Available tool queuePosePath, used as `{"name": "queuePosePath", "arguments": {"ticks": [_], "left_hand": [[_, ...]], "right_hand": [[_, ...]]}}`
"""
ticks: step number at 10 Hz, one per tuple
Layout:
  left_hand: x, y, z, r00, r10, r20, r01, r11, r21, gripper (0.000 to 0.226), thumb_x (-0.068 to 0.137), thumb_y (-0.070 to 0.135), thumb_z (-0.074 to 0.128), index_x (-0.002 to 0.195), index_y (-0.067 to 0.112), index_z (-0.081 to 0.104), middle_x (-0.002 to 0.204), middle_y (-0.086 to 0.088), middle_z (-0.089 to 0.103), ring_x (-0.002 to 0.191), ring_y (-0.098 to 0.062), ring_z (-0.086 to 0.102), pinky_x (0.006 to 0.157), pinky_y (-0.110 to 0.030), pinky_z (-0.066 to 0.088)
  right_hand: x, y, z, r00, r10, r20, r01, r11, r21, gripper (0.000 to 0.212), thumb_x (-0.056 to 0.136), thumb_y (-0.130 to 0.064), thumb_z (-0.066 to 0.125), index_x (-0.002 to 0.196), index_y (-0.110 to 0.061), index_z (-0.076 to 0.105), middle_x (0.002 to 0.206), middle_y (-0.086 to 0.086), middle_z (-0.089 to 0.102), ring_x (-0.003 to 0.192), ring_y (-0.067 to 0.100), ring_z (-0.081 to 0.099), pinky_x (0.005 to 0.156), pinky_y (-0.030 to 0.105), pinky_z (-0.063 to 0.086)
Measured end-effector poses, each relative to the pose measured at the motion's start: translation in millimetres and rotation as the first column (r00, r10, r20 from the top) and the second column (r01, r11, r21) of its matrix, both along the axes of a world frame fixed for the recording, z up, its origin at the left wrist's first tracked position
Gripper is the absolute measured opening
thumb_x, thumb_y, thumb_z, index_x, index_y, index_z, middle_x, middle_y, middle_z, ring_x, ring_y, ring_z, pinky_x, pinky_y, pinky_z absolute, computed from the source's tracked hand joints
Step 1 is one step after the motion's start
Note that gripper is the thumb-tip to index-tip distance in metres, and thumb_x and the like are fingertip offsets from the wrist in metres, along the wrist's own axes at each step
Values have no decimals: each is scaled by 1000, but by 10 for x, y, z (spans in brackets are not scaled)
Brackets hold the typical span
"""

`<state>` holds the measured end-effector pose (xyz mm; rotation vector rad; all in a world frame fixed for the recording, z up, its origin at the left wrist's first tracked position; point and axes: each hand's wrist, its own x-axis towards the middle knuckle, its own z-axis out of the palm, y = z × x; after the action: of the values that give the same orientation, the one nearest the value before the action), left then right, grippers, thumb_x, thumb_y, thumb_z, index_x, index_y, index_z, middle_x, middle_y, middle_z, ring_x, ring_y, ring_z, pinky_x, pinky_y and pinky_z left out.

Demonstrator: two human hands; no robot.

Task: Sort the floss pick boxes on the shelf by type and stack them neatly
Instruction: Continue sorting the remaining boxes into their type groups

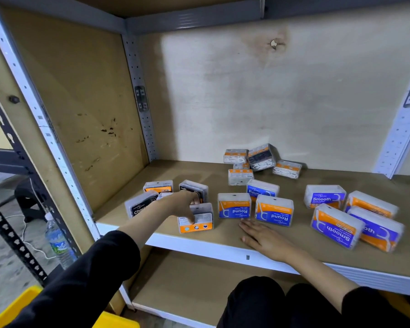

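The floss pick box (195, 217) stands near the shelf (301, 235) front edge, pinched by our left hand (184, 204). Our right hand (264, 235) lies flat (holding nothing). Lifting carelessly could topple the crowded Charcoal boxes (141, 205).

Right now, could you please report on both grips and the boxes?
Left grip holds a box. Right grip flat on shelf, open. Other boxes scattered, unsorted.

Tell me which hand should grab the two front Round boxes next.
Right. The right hand lies flat and empty just in front of the two front Round boxes; the left hand grips an orange-backed box.
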<state>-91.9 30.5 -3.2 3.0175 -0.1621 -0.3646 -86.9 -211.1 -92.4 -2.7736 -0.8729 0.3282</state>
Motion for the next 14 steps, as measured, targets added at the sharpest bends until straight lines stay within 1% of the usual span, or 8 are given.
{"name": "queuePosePath", "arguments": {"ticks": [5, 6, 7, 8, 9, 10, 12, 14], "left_hand": [[61, -62, -41, 996, 68, 58, -76, 986, 145, 54, 79, 24, 70, 126, 8, 49, 125, -9, 59, 115, -24, 55, 96, -32, 47], [58, -48, 5, 997, 64, 52, -70, 989, 132, 55, 77, 24, 71, 125, 9, 50, 125, -8, 58, 115, -24, 55, 92, -31, 46], [84, -35, 93, 997, 57, 55, -62, 994, 94, 53, 75, 29, 72, 121, 11, 53, 122, -6, 60, 109, -22, 55, 86, -31, 46], [149, -67, 210, 994, 55, 97, -57, 998, 21, 38, 78, 33, 67, 110, 12, 61, 115, -7, 64, 92, -18, 53, 77, -29, 41], [234, -136, 333, 987, 97, 130, -86, 992, -90, 30, 83, 26, 62, 109, 11, 63, 116, -10, 64, 101, -25, 58, 83, -32, 45], [375, -223, 409, 987, 30, 160, -20, 998, -67, 28, 85, 22, 61, 111, 10, 62, 119, -7, 63, 111, -24, 57, 88, -29, 45], [761, -402, 459, 978, -54, 200, 65, 997, -49, 27, 88, 20, 58, 113, 10, 62, 123, -7, 61, 113, -23, 56, 91, -28, 44], [1180, -557, 406, 964, -116, 241, 133, 990, -54, 26, 87, 14, 57, 112, 8, 61, 121, -9, 61, 111, -25, 56, 91, -31, 44]], "right_hand": [[21, -21, -43, 1000, -31, -2, 31, 999, 45, 140, 33, -90, -23, 148, -22, 15, 158, -6, 11, 146, 9, 8, 117, 23, 6], [-27, 0, 23, 999, -48, -23, 49, 995, 81, 115, 52, -82, -5, 148, -21, 19, 158, -6, 13, 146, 8, 10, 117, 22, 7], [-60, 24, 82, 997, -71, -39, 75, 989, 129, 78, 83, -65, 27, 145, -19, 28, 156, -5, 20, 145, 9, 15, 116, 21, 11], [-73, 23, 126, 998, -68, -18, 69, 987, 144, 53, 95, -40, 43, 142, -17, 37, 154, -4, 28, 142, 10, 23, 115, 21, 17], [-86, 31, 179, 997, -75, 1, 74, 986, 148, 44, 94, -34, 46, 134, -15, 49, 146, -2, 40, 134, 10, 37, 108, 19, 28], [-74, 31, 260, 997, -73, 35, 67, 986, 152, 35, 95, -29, 46, 123, -12, 58, 133, -1, 52, 120, 10, 50, 99, 19, 38], [110, 22, 530, 982, -26, 186, -3, 989, 151, 31, 94, -21, 46, 121, -11, 60, 128, 3, 56, 120, 15, 48, 95, 22, 36], [426, -65, 748, 973, -4, 229, -22, 993, 114, 32, 94, -23, 47, 123, -13, 57, 126, 3, 56, 121, 15, 46, 98, 24, 37]]}}
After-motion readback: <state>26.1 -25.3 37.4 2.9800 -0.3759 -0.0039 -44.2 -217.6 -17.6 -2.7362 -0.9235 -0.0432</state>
